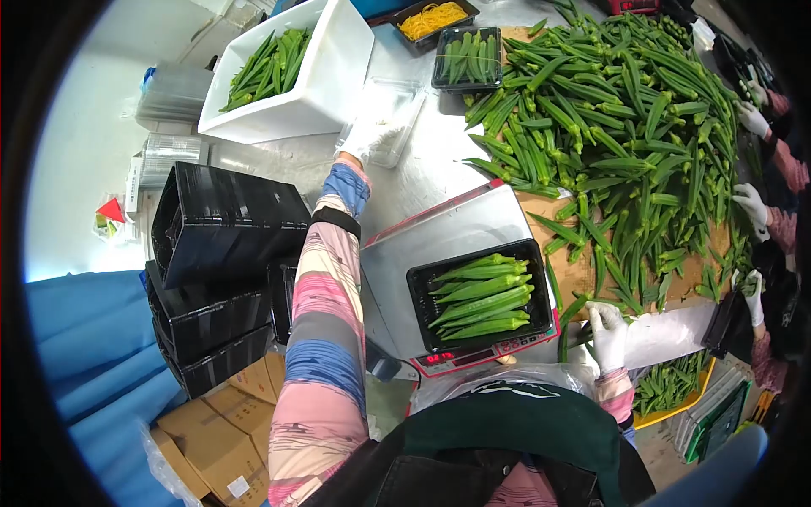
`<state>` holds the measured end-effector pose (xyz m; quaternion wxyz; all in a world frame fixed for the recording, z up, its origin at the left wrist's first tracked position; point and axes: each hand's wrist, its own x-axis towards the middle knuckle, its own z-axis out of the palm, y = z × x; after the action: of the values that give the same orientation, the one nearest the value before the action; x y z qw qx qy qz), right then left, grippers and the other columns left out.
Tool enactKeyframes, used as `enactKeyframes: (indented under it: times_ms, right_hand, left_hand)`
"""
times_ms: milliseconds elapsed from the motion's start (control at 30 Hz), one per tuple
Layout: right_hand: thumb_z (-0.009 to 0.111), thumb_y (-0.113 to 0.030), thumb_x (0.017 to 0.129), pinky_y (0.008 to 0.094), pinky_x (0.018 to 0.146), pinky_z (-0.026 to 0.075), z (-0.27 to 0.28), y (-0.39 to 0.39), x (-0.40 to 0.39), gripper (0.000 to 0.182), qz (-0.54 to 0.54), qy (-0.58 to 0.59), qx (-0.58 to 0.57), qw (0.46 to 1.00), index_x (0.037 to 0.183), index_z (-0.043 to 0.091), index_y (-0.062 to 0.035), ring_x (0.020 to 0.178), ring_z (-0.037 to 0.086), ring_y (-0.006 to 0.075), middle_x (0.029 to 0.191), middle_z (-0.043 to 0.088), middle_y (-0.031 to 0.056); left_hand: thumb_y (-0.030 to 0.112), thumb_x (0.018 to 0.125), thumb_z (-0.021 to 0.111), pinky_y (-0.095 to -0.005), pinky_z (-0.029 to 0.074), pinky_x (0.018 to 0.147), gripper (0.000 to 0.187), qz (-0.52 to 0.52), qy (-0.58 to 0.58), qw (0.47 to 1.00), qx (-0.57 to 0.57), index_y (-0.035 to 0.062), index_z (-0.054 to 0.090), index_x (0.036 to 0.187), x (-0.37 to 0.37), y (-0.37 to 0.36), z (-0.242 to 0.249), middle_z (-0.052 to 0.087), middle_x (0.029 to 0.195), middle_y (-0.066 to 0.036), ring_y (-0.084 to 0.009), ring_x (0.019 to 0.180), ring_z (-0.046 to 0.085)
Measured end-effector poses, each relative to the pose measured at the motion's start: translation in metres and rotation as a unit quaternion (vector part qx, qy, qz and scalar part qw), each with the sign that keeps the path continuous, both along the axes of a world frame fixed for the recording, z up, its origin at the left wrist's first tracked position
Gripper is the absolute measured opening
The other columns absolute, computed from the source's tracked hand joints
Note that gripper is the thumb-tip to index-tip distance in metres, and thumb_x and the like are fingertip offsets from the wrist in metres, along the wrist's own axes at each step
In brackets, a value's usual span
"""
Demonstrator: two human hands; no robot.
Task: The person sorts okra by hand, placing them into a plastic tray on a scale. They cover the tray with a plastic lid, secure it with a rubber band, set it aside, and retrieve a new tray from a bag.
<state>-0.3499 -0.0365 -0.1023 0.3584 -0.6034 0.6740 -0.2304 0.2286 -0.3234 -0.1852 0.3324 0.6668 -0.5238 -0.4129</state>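
My left hand (368,135), in a white glove, reaches out to a clear plastic lid (397,139) on the metal table. Its fingers close over the near edge of the lid. Beside the table's front edge, my right hand (606,336), also gloved, has curled fingers against a few okra pods (574,332); its grip is partly hidden. Between my arms a black tray (416,306) holds a row of several okra (483,297). The tray rests on a digital scale (393,245) with a lit red display.
A large okra pile (617,127) covers the right side. A white bin (338,93) with okra, a packed okra tray (467,59) and a tray of yellow strips (432,20) are farther back. Black trays (232,215) are stacked left. Other people's gloved hands (750,204) work at right.
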Motion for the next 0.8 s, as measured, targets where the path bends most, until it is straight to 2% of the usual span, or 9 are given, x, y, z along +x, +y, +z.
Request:
enactKeyframes:
  times_ms: [100,233,300,367,400,467,633,733,800]
  right_hand:
    - [0.067,-0.007,0.092,0.0329,0.088,0.050,0.003,-0.006,0.005,0.013,0.002,-0.006,0.010,1.000,0.101,0.074,-0.0001,0.095,0.065,0.0219,0.098,0.072,0.0111]
    - [0.067,-0.007,0.092,0.0328,0.088,0.050,0.003,-0.008,0.007,0.013,0.002,-0.002,0.015,1.000,0.101,0.074,0.0002,0.095,0.065,0.0221,0.098,0.072,0.0113]
    - [0.066,-0.007,0.092,0.0333,0.087,0.050,0.001,-0.008,0.007,0.013,0.005,0.001,0.015,1.000,0.101,0.074,-0.0015,0.094,0.065,0.0237,0.098,0.072,0.0110]
    - [0.066,-0.007,0.092,0.0336,0.087,0.050,0.000,-0.007,0.007,0.013,0.007,0.002,0.016,1.000,0.100,0.074,-0.0023,0.093,0.065,0.0245,0.098,0.072,0.0108]
    - [0.066,-0.007,0.092,0.0336,0.087,0.050,0.000,-0.007,0.008,0.013,0.008,0.001,0.016,1.000,0.101,0.074,-0.0024,0.093,0.065,0.0246,0.098,0.072,0.0108]
    - [0.066,-0.007,0.092,0.0333,0.087,0.050,0.001,-0.008,0.009,0.013,0.011,0.001,0.017,1.000,0.101,0.074,-0.0017,0.093,0.066,0.0239,0.098,0.072,0.0111]
    - [0.067,-0.006,0.092,0.0329,0.087,0.050,0.003,-0.006,0.006,0.013,0.025,0.019,-0.010,0.999,0.102,0.074,-0.0005,0.093,0.066,0.0232,0.098,0.072,0.0118]
    - [0.066,-0.006,0.092,0.0332,0.087,0.050,0.002,0.000,-0.002,0.013,0.012,0.019,-0.013,1.000,0.102,0.073,-0.0004,0.093,0.066,0.0239,0.097,0.072,0.0122]
    - [0.066,-0.005,0.092,0.0333,0.087,0.050,0.005,0.003,-0.006,0.013,0.007,0.023,-0.021,1.000,0.102,0.073,-0.0002,0.093,0.066,0.0241,0.097,0.071,0.0125]
  left_hand:
    - [0.014,0.084,0.079,-0.0298,0.053,0.065,0.031,0.039,0.021,0.997,0.062,0.0069,0.067,0.111,-0.025,0.009,0.038,0.067,0.093,-0.002,-0.0127,0.079,0.062]
    - [0.021,0.084,0.080,-0.0307,0.051,0.060,0.026,0.059,0.031,0.992,0.105,0.0100,0.068,0.105,-0.025,0.008,0.041,0.064,0.083,0.001,-0.0136,0.073,0.060]
    - [0.023,0.084,0.079,-0.0312,0.050,0.061,0.025,0.008,-0.008,0.996,0.086,0.0099,0.069,0.102,-0.013,-0.003,0.021,0.066,0.078,-0.001,-0.0149,0.071,0.062]
    - [0.024,0.084,0.076,-0.0334,0.051,0.063,0.023,-0.030,-0.153,0.987,0.033,0.0095,0.069,0.100,-0.017,-0.005,0.017,0.068,0.076,-0.005,-0.0185,0.072,0.064]
    - [0.024,0.085,0.073,-0.0354,0.051,0.065,0.022,-0.043,-0.276,0.960,-0.011,0.0090,0.069,0.100,-0.036,-0.003,0.026,0.069,0.076,-0.008,-0.0214,0.073,0.066]
    - [0.025,0.086,0.068,-0.0390,0.052,0.070,0.022,-0.066,-0.405,0.910,-0.052,0.0084,0.069,0.100,-0.053,0.000,0.029,0.070,0.081,-0.013,-0.0276,0.077,0.068]
    - [0.025,0.088,0.061,-0.0463,0.052,0.080,0.023,-0.092,-0.407,0.906,-0.076,0.0074,0.069,0.098,-0.096,0.009,0.061,0.071,0.094,-0.020,-0.0410,0.086,0.066]
    - [0.024,0.087,0.062,-0.0465,0.052,0.078,0.019,-0.037,-0.363,0.922,-0.127,0.0072,0.069,0.093,-0.113,0.022,0.073,0.069,0.091,-0.022,-0.0410,0.084,0.066]
    - [0.023,0.086,0.063,-0.0472,0.052,0.076,0.018,-0.042,-0.461,0.863,-0.202,0.0074,0.067,0.095,-0.096,0.021,0.060,0.067,0.088,-0.022,-0.0403,0.083,0.065]
